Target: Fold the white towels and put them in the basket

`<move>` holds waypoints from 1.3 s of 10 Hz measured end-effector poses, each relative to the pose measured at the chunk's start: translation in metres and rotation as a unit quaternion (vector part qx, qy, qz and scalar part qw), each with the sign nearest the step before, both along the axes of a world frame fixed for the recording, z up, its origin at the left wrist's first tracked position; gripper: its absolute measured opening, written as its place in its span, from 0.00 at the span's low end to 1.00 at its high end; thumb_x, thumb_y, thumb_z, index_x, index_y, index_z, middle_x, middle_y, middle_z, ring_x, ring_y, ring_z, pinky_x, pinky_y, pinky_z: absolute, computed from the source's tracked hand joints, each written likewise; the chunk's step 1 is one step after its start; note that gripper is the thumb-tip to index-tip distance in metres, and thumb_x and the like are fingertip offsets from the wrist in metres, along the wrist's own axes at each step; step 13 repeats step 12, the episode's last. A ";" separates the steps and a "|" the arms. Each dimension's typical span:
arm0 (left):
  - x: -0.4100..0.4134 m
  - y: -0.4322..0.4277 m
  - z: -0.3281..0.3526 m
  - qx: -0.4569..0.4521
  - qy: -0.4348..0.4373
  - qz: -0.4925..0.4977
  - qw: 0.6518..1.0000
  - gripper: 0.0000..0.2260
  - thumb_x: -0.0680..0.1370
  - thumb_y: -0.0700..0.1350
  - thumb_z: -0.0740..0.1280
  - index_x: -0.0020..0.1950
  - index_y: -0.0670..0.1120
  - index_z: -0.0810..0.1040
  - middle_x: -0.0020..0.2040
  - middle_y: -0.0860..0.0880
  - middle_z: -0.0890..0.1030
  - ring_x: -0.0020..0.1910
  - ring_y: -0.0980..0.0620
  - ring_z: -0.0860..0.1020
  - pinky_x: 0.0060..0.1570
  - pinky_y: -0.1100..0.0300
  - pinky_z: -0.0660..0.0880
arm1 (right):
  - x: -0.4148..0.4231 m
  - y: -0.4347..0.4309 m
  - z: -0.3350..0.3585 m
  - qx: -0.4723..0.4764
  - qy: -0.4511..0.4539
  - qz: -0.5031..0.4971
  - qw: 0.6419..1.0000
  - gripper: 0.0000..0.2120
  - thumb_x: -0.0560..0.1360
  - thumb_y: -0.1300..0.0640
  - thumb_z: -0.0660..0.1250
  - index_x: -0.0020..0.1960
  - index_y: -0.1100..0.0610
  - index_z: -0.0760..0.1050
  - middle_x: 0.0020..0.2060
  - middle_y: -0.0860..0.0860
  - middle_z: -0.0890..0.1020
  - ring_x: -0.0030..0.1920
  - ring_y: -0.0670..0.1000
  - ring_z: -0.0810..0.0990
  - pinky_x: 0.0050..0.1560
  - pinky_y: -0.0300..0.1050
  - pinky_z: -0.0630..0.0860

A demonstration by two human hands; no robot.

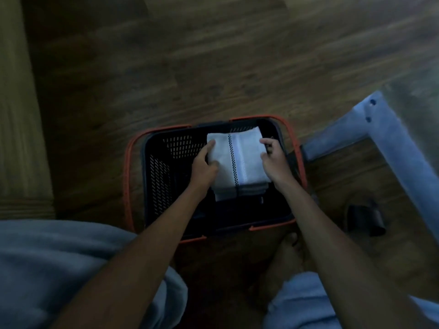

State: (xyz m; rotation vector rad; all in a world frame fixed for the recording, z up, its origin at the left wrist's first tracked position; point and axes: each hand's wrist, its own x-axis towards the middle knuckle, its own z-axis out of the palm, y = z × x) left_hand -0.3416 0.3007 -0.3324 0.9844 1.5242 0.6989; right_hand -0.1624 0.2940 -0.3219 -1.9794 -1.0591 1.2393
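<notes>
A black slotted basket (164, 167) with an orange rim stands on the wood floor in front of me. Inside its right half lies a stack of folded white towels; the top towel (237, 160) has a dark checked stripe down its middle. My left hand (204, 168) grips the top towel's left edge, thumb on top. On the towel's right edge, my right hand (275, 160) holds it with curled fingers. Both arms reach down into the basket.
A pale blue metal frame leg (394, 143) slants down the right side, close to the basket. A dark object (364, 218) lies on the floor beneath it. My knees in light shorts and a bare foot (287, 248) are near the basket's front. A light wooden strip runs along the left.
</notes>
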 end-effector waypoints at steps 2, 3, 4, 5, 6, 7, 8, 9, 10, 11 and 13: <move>-0.001 0.002 -0.028 0.001 0.037 -0.026 0.999 0.26 0.76 0.31 0.59 0.74 0.44 0.64 0.62 0.50 0.72 0.43 0.74 0.75 0.44 0.75 0.72 | -0.005 -0.003 -0.026 0.015 -0.104 0.075 0.992 0.18 0.81 0.63 0.52 0.71 0.56 0.62 0.54 0.51 0.72 0.42 0.44 0.73 0.41 0.34 0.69; -0.003 0.000 -0.036 0.084 0.129 -0.080 0.985 0.24 0.76 0.35 0.63 0.73 0.41 0.66 0.67 0.40 0.71 0.64 0.46 0.72 0.63 0.56 0.70 | -0.013 -0.006 -0.023 0.025 -0.234 0.142 0.962 0.21 0.80 0.65 0.53 0.73 0.60 0.60 0.73 0.59 0.58 0.68 0.57 0.65 0.59 0.47 0.70; -0.004 -0.004 -0.043 0.187 0.279 -0.129 0.933 0.23 0.76 0.44 0.63 0.71 0.43 0.68 0.70 0.41 0.69 0.66 0.41 0.70 0.62 0.49 0.70 | -0.019 -0.004 -0.027 0.124 -0.414 0.211 0.877 0.23 0.77 0.66 0.58 0.72 0.63 0.61 0.74 0.62 0.57 0.73 0.61 0.58 0.67 0.55 0.65; 0.001 -0.002 -0.043 0.190 0.376 -0.221 0.880 0.25 0.79 0.50 0.58 0.75 0.46 0.60 0.77 0.45 0.59 0.72 0.45 0.63 0.62 0.46 0.66 | -0.013 0.002 -0.041 0.106 -0.443 0.283 0.844 0.27 0.79 0.57 0.58 0.75 0.64 0.55 0.76 0.61 0.54 0.76 0.59 0.53 0.72 0.56 0.58; 0.002 0.001 -0.052 0.131 0.424 -0.288 0.849 0.26 0.82 0.54 0.51 0.78 0.47 0.51 0.79 0.49 0.50 0.76 0.47 0.52 0.69 0.44 0.56 | -0.007 -0.004 -0.057 0.056 -0.465 0.321 0.823 0.31 0.81 0.49 0.53 0.76 0.65 0.49 0.76 0.62 0.49 0.77 0.58 0.49 0.75 0.54 0.49; 0.002 0.001 -0.057 0.117 0.449 -0.312 0.829 0.26 0.82 0.55 0.48 0.78 0.48 0.47 0.79 0.50 0.48 0.77 0.47 0.49 0.71 0.43 0.51 | -0.010 -0.006 -0.066 0.037 -0.479 0.320 0.817 0.31 0.81 0.47 0.50 0.76 0.65 0.47 0.76 0.62 0.46 0.77 0.58 0.47 0.75 0.53 0.41; 0.002 0.004 -0.050 0.097 0.451 -0.337 0.821 0.27 0.82 0.55 0.47 0.78 0.48 0.45 0.79 0.50 0.46 0.77 0.46 0.47 0.71 0.42 0.48 | -0.014 -0.003 -0.057 0.007 -0.462 0.324 0.826 0.32 0.81 0.46 0.49 0.77 0.64 0.44 0.76 0.61 0.43 0.77 0.58 0.44 0.74 0.52 0.39; -0.001 0.009 -0.024 0.125 0.464 -0.338 0.809 0.27 0.80 0.55 0.53 0.76 0.45 0.55 0.77 0.45 0.55 0.75 0.46 0.54 0.70 0.44 0.54 | -0.013 0.001 -0.024 -0.011 -0.417 0.329 0.847 0.32 0.81 0.47 0.53 0.77 0.60 0.46 0.77 0.60 0.43 0.76 0.59 0.48 0.74 0.53 0.49; -0.002 0.013 0.023 0.173 0.471 -0.324 0.802 0.21 0.78 0.53 0.57 0.68 0.44 0.68 0.69 0.43 0.69 0.69 0.45 0.66 0.64 0.49 0.62 | -0.010 -0.006 0.031 -0.002 -0.369 0.271 0.889 0.26 0.79 0.49 0.57 0.74 0.57 0.58 0.75 0.59 0.56 0.67 0.61 0.69 0.60 0.54 0.70; 0.001 0.018 0.092 0.224 0.451 -0.308 0.807 0.15 0.79 0.52 0.57 0.59 0.45 0.74 0.59 0.45 0.76 0.60 0.44 0.73 0.56 0.51 0.67 | 0.002 -0.019 0.100 0.039 -0.386 0.205 0.899 0.18 0.77 0.50 0.59 0.65 0.55 0.69 0.63 0.54 0.74 0.60 0.58 0.75 0.54 0.51 0.72; 0.014 0.011 0.164 0.300 0.430 -0.308 0.794 0.12 0.80 0.50 0.55 0.51 0.44 0.74 0.52 0.45 0.77 0.52 0.43 0.76 0.50 0.52 0.68 | 0.019 -0.042 0.163 0.068 -0.388 0.138 0.909 0.15 0.76 0.47 0.60 0.59 0.53 0.73 0.58 0.53 0.78 0.58 0.57 0.76 0.54 0.51 0.73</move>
